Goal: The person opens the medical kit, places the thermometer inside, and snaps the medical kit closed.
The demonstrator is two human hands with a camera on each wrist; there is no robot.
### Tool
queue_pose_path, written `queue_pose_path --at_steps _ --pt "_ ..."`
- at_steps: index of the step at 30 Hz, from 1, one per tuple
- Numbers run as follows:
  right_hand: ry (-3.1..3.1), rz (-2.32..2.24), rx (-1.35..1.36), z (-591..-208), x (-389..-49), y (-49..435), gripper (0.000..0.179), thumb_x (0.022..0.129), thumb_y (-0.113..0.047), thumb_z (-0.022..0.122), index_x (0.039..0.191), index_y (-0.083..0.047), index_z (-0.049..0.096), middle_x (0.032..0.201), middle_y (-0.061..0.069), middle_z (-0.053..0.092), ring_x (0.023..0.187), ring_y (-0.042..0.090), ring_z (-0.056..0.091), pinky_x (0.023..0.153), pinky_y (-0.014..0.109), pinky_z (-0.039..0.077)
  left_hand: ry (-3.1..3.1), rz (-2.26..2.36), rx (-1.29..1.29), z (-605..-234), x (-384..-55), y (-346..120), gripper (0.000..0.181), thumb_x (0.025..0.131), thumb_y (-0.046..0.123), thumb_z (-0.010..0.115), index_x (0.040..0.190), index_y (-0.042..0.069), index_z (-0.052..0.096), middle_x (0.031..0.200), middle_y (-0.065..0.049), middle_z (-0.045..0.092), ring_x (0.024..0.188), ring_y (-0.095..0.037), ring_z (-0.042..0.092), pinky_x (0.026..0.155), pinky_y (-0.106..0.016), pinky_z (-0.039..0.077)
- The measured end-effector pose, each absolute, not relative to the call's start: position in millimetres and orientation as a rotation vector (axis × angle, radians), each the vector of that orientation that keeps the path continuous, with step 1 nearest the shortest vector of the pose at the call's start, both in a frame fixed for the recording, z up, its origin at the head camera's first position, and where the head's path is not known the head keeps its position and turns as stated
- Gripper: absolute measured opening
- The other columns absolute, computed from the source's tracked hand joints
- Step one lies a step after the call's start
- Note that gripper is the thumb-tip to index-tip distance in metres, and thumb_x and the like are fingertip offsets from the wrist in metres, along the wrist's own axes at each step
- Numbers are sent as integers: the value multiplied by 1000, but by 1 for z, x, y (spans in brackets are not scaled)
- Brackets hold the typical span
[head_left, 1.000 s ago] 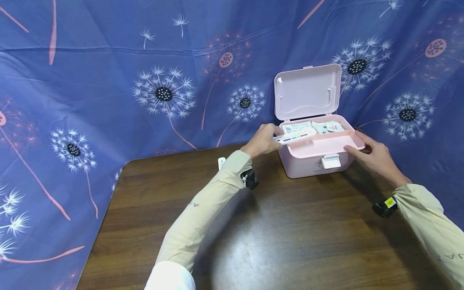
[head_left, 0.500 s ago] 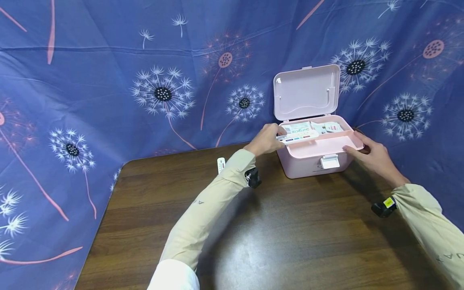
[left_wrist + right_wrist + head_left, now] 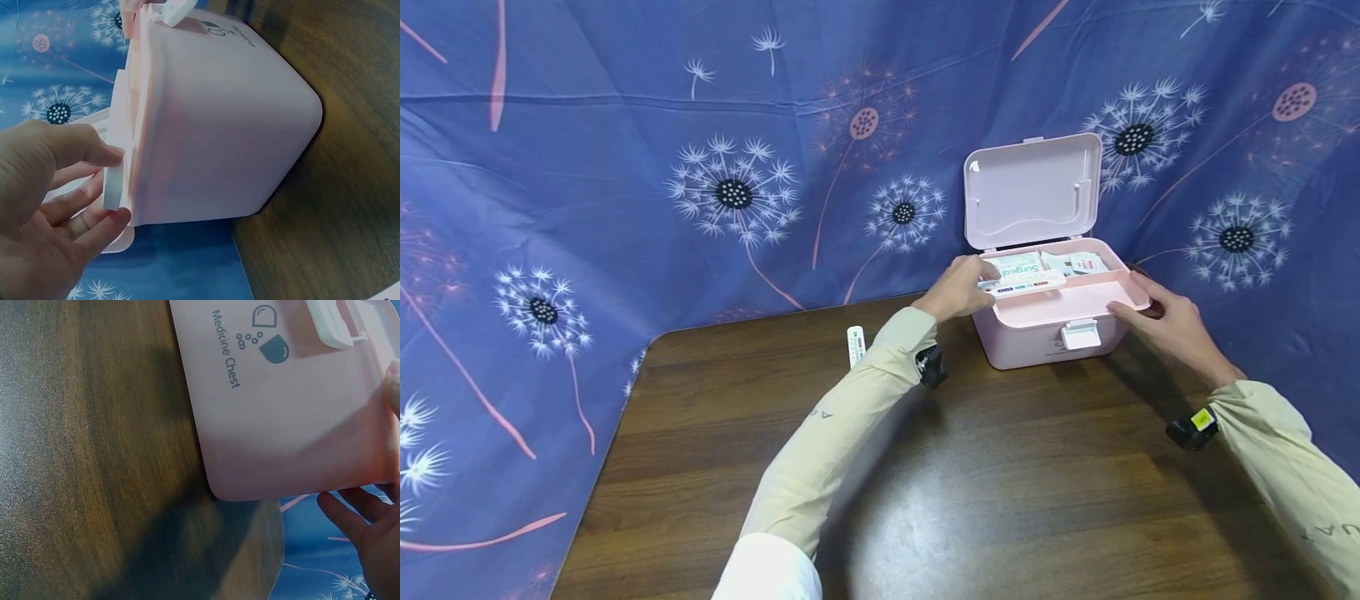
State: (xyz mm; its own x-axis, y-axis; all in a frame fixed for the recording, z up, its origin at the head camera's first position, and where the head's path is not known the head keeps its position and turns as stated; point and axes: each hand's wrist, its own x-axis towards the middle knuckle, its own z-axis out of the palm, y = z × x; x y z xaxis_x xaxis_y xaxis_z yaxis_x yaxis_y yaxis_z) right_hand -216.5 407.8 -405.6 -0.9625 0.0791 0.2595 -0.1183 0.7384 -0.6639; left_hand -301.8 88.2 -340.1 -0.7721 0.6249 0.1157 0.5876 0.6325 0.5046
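A pink medicine chest stands with its lid raised; its front bears the printed words "Medicine Chest" in the right wrist view. My left hand pinches the left end of a slim white box with coloured marks, held over the chest's opening. In the left wrist view the thumb lies on one side of that slim box and fingers on the other. My right hand holds the chest's right rim, thumb on the inner front side, fingers outside. Behind the slim box lies a packet printed "Surgical".
Another white packet lies in the chest's rear compartment. A white latch hangs at the front. On the wooden table lies a small white strip with a rounded end, partly behind the left sleeve. A blue dandelion-print cloth hangs behind.
My left hand has moved slightly right with the slim white box, and the "Surgical" print behind it shows more. The right hand stays on the rim.
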Motion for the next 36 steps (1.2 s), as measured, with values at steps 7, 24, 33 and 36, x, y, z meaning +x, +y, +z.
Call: queue_pose_path --at_steps 7,24,33,36 --pt "-2660 1051 39 -405 -215 406 70 86 -31 68 146 -14 35 141 22 41 96 1 42 70 4 28 2797 761 1042 -340 -302 93 39 78 9 69 117 6 66 115 -4 65 108 -14 57 88 -17 42" --pt "-2671 1050 22 -407 -217 408 71 86 -32 68 147 -16 34 142 21 39 105 15 45 70 4 28 2797 691 1082 -342 -304 108 38 80 8 66 118 5 66 120 -4 63 115 -14 55 93 -17 40" --pt "-2646 1055 38 -408 -218 407 70 86 -31 69 146 -15 35 141 21 41 97 8 44 70 5 28 2777 685 1083 -341 -303 114 39 81 5 63 120 5 65 122 -5 62 116 -13 53 92 -17 40" --pt "-2640 1048 40 -409 -218 407 70 86 -31 69 145 -15 36 140 22 43 94 6 44 70 6 29 2769 689 1109 -342 -303 116 38 81 5 63 119 4 65 121 -5 63 116 -12 53 92 -15 39"
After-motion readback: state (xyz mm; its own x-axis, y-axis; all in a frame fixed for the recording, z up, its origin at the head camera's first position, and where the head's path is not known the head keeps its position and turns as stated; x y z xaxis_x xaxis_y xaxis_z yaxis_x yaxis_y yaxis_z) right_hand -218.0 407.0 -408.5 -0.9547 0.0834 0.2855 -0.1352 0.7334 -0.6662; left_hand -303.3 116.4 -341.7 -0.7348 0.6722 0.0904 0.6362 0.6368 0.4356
